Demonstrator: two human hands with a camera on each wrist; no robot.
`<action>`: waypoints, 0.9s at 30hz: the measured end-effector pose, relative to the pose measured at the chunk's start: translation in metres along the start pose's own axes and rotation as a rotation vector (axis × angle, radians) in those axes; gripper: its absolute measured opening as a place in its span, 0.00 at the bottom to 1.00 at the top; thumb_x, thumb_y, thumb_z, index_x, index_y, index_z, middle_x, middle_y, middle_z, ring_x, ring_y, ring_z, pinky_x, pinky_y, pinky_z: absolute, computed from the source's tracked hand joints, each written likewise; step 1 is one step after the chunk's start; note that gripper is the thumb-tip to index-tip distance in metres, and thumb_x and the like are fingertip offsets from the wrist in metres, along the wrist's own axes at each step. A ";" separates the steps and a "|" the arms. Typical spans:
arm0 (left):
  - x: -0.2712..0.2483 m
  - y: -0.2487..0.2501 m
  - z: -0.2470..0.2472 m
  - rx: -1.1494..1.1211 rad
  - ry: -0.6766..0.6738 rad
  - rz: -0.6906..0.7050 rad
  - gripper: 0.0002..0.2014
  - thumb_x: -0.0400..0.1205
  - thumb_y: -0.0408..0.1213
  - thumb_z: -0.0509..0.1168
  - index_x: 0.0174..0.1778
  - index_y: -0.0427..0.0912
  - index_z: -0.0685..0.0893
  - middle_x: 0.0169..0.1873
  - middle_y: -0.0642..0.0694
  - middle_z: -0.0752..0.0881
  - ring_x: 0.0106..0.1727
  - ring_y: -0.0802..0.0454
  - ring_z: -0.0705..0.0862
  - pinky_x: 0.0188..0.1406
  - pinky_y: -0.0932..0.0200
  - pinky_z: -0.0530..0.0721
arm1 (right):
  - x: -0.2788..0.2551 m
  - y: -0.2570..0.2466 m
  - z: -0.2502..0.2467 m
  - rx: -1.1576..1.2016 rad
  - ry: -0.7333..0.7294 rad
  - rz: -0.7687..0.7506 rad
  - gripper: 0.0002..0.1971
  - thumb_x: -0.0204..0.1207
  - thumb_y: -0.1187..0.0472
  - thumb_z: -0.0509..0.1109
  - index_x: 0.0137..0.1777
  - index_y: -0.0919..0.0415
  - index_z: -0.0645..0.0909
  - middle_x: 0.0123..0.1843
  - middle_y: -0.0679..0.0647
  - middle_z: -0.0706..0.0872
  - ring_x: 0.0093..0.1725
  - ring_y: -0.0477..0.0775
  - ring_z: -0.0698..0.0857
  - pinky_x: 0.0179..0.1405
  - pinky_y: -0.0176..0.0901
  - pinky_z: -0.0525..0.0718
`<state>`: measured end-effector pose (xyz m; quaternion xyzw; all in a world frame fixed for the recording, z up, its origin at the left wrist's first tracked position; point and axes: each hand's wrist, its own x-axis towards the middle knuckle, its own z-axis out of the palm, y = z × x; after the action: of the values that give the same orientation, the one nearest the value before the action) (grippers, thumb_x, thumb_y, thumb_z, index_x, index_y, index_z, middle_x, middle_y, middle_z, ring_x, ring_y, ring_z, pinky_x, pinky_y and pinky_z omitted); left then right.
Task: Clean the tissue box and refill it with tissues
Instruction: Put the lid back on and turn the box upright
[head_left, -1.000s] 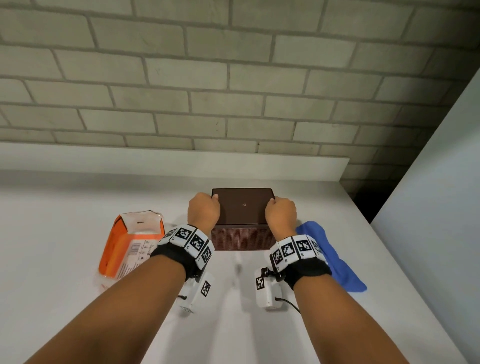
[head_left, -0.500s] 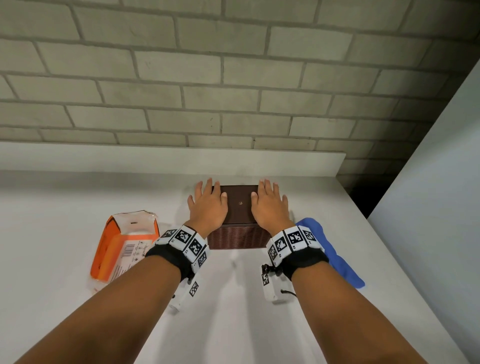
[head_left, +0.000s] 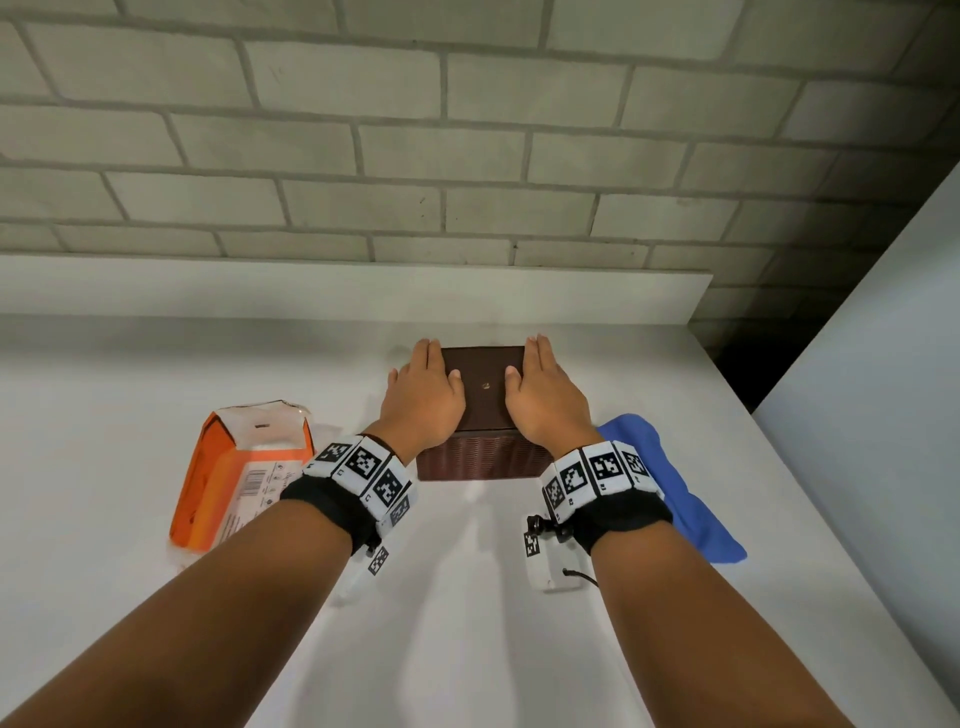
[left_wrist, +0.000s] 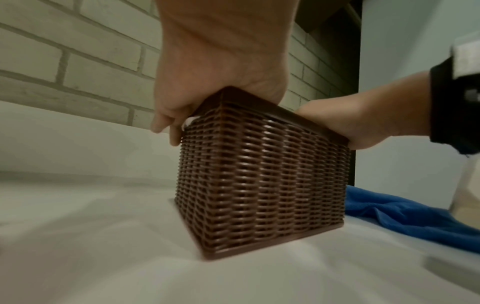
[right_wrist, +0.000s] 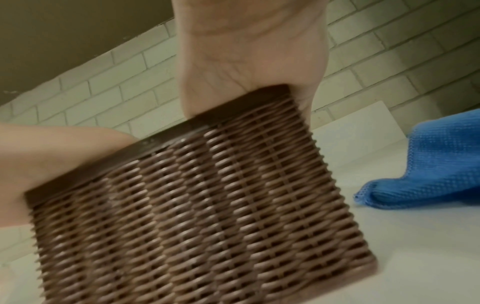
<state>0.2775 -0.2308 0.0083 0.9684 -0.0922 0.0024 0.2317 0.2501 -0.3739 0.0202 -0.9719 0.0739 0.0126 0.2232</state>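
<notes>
The brown woven tissue box (head_left: 483, 460) stands on the white counter (head_left: 467, 623), its flat lid (head_left: 483, 387) on top. My left hand (head_left: 423, 395) lies flat on the lid's left part, fingers straight and together, the outer ones reaching over the left edge. My right hand (head_left: 545, 397) lies flat on the right part in the same way. In the left wrist view the palm (left_wrist: 221, 72) presses on the box (left_wrist: 259, 185). The right wrist view shows the palm (right_wrist: 249, 61) on the box (right_wrist: 168, 216). An opened orange tissue pack (head_left: 244, 467) lies to the left.
A blue cloth (head_left: 691, 509) lies crumpled on the counter just right of the box. A low white ledge (head_left: 363, 286) and a brick wall (head_left: 467, 156) stand behind. A white panel (head_left: 883, 364) closes the right side, with a dark gap (head_left: 743, 374) in the corner.
A second ago both hands were curled at the box's sides. They opened onto the lid with fingers spread, and now lie flat with fingers together. The box has not moved.
</notes>
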 end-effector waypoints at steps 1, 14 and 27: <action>0.000 0.000 -0.001 -0.029 -0.005 0.006 0.28 0.88 0.42 0.47 0.82 0.32 0.53 0.82 0.38 0.56 0.76 0.35 0.68 0.77 0.45 0.64 | 0.001 -0.001 -0.001 0.008 0.005 -0.005 0.30 0.87 0.50 0.44 0.85 0.61 0.44 0.87 0.53 0.43 0.83 0.59 0.60 0.80 0.51 0.62; 0.002 0.000 -0.013 -0.597 0.088 -0.241 0.20 0.87 0.36 0.54 0.74 0.33 0.70 0.68 0.35 0.78 0.68 0.38 0.77 0.62 0.56 0.74 | 0.009 -0.004 -0.011 0.215 -0.051 0.109 0.27 0.88 0.57 0.46 0.84 0.65 0.47 0.86 0.61 0.51 0.85 0.61 0.53 0.83 0.57 0.56; 0.003 0.005 -0.009 -0.519 0.052 -0.321 0.14 0.88 0.31 0.46 0.63 0.27 0.70 0.51 0.27 0.82 0.60 0.31 0.80 0.41 0.58 0.68 | -0.004 -0.012 -0.005 0.183 0.064 0.140 0.27 0.86 0.56 0.47 0.83 0.61 0.51 0.82 0.59 0.61 0.74 0.65 0.72 0.68 0.54 0.73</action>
<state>0.2795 -0.2314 0.0181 0.8786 0.0704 -0.0329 0.4712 0.2477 -0.3648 0.0307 -0.9399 0.1493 -0.0099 0.3069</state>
